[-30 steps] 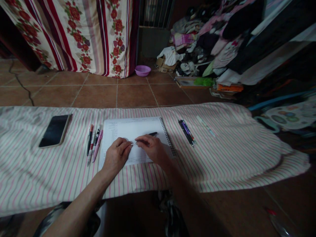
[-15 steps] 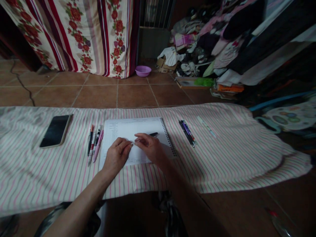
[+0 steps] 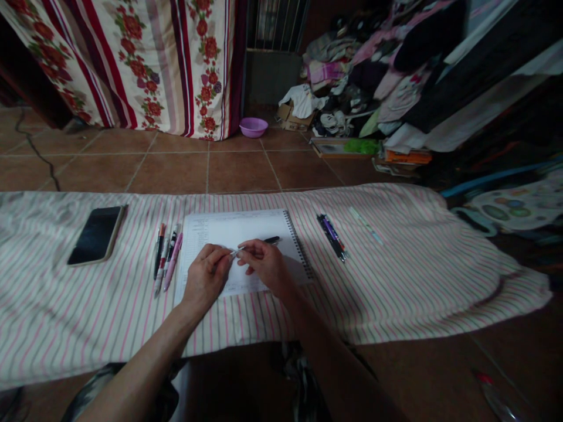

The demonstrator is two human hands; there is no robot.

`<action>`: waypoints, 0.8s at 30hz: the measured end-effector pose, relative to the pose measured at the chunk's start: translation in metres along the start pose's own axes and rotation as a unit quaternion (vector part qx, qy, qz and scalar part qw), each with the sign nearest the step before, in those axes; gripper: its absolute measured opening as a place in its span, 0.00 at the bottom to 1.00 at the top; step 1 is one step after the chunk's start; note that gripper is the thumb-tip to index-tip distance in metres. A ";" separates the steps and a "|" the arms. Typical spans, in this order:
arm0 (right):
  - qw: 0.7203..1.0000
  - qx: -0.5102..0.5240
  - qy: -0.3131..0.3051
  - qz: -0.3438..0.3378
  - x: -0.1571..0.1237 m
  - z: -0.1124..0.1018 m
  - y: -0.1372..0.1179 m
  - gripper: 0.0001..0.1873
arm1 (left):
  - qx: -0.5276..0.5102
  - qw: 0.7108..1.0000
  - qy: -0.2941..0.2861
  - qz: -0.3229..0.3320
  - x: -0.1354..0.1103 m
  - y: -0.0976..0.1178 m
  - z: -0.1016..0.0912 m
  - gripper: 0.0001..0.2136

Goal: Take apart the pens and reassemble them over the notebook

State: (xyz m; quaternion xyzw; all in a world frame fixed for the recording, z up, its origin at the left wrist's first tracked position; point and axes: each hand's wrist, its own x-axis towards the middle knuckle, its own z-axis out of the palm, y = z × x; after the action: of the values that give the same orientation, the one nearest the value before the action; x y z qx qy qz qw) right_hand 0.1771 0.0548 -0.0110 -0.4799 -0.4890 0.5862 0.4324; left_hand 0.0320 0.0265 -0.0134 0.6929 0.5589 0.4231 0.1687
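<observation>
Over the open spiral notebook point(image 3: 246, 223), my left hand point(image 3: 206, 272) pinches a thin whitish piece point(image 3: 234, 252) that looks like part of a pen. My right hand point(image 3: 264, 264) meets it from the other side, thumb and forefinger closed at the piece's right end. The fingers cover most of this piece, so its exact kind is unclear. A black pen or pen part point(image 3: 272, 240) shows just behind my right hand, partly hidden by it. Left of the notebook lie several pens point(image 3: 167, 258), one of them pink.
Dark and purple pens point(image 3: 332, 236) lie right of the notebook, with a pale pen point(image 3: 366, 224) beyond. A phone point(image 3: 97, 235) rests at the left on the striped cloth point(image 3: 413, 275). A purple basin point(image 3: 254, 127) and heaped clothes point(image 3: 352, 70) are on the floor behind.
My right hand has turned slightly and its fingers have spread a little. More of the thin whitish piece shows between my hands. The view has shifted slightly.
</observation>
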 end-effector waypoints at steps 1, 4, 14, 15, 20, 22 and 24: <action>1.000 0.004 0.000 0.002 0.000 0.001 0.000 0.08 | -0.001 1.000 -0.001 0.000 0.000 0.000 0.000 0.07; 1.000 0.016 0.001 0.004 -0.001 0.004 -0.001 0.06 | -0.005 1.000 0.000 0.004 0.000 0.000 0.000 0.07; 0.999 0.048 0.014 0.015 -0.005 0.010 -0.004 0.11 | -0.008 1.000 0.010 0.015 0.001 0.000 0.001 0.07; 0.999 0.047 0.015 0.015 -0.005 0.010 -0.004 0.11 | -0.007 1.000 0.009 0.014 0.001 0.000 0.001 0.07; 0.998 0.047 0.022 0.025 -0.006 0.011 -0.006 0.13 | -0.018 1.000 0.008 0.006 0.000 -0.001 0.001 0.07; 0.998 0.056 0.022 0.030 -0.007 0.011 -0.006 0.13 | -0.024 1.000 0.013 0.000 0.000 -0.002 0.002 0.06; 0.997 0.062 0.019 0.033 -0.007 0.011 -0.007 0.14 | -0.027 0.999 0.016 -0.008 0.000 -0.002 0.002 0.06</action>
State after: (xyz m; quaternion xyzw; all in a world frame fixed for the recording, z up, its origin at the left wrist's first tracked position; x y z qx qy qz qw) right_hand 0.1679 0.0470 -0.0027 -0.4795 -0.4270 0.6202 0.4507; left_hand 0.0323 0.0278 -0.0167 0.6768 0.5554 0.4477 0.1818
